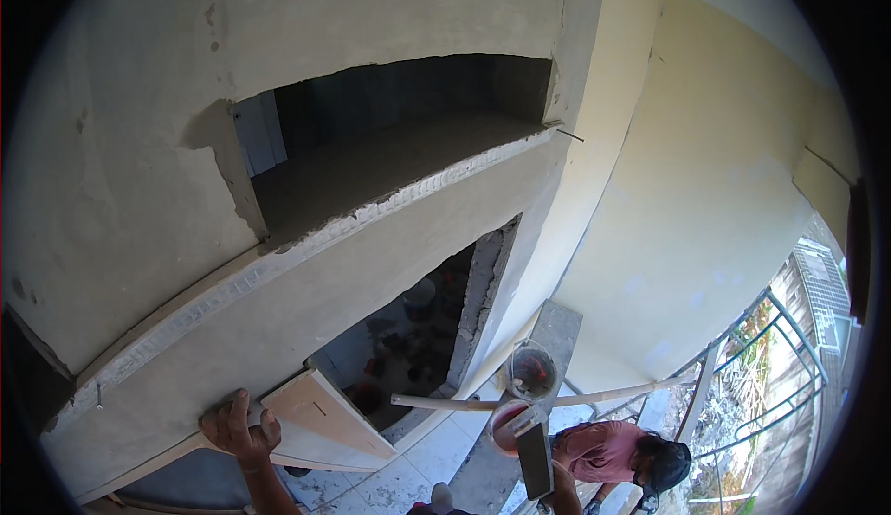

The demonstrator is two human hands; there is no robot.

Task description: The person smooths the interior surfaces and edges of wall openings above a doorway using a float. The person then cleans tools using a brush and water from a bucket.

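Note:
My left hand [243, 428] rests against the grey plastered wall [278, 339], near its lower edge. Its fingers are apart and bent, and I see nothing in them. At the lower right my right hand [562, 489] is closed around a plastering float [535, 460], whose long, dark rectangular face is tilted upright. Just beyond the float stands a reddish bucket [507, 425], partly covered by it. A second bucket [532, 372], holding dark liquid, sits farther off on a grey plank [557, 325].
A rough ledge [371, 213] runs across the wall beneath a wide dark opening. Below, a doorway opening [408, 339] shows buckets on a floor. A wooden pole [445, 405] crosses near the buckets. A person in a pink shirt [599, 450] bends at the lower right, beside a metal railing [775, 376].

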